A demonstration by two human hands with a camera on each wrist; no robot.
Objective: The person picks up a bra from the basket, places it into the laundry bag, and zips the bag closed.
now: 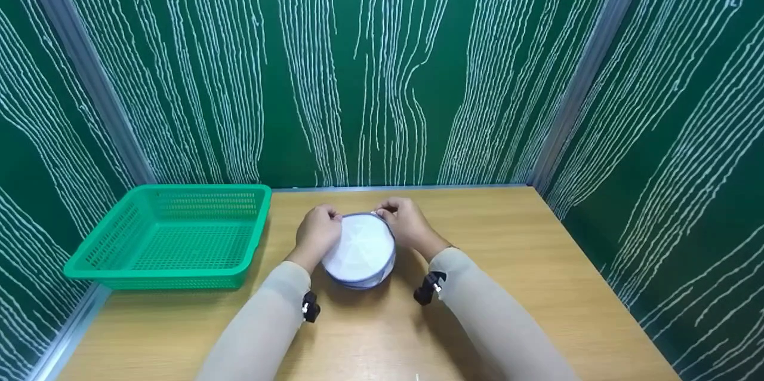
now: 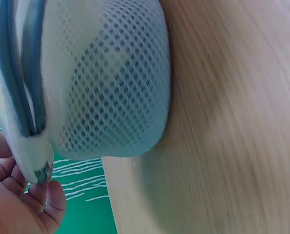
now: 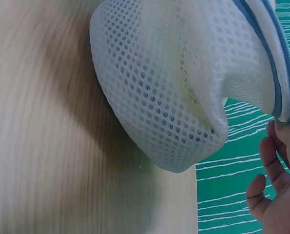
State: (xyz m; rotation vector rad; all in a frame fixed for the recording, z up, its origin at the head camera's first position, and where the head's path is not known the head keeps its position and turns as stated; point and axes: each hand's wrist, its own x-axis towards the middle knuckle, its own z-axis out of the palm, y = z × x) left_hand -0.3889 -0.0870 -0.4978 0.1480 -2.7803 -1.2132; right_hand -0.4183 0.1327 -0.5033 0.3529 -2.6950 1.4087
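Note:
A round white mesh laundry bag (image 1: 360, 248) with a blue-grey zipper edge stands on the table in front of me. Through its honeycomb mesh side (image 2: 120, 73) something pale shows, and in the right wrist view the mesh (image 3: 154, 92) looks slightly yellowish inside and dented near the top. My left hand (image 1: 319, 232) pinches the far left part of the rim, by the zipper's end tab in the left wrist view. At the far right of the rim, my right hand (image 1: 407, 223) pinches the edge between thumb and finger, its other fingers loosely curled.
A green plastic basket (image 1: 255, 237) with perforated sides stands at the left of the wooden table (image 1: 507, 237). Green panels (image 1: 444, 70) with wavy white lines rise behind and at both sides, joined by grey metal posts.

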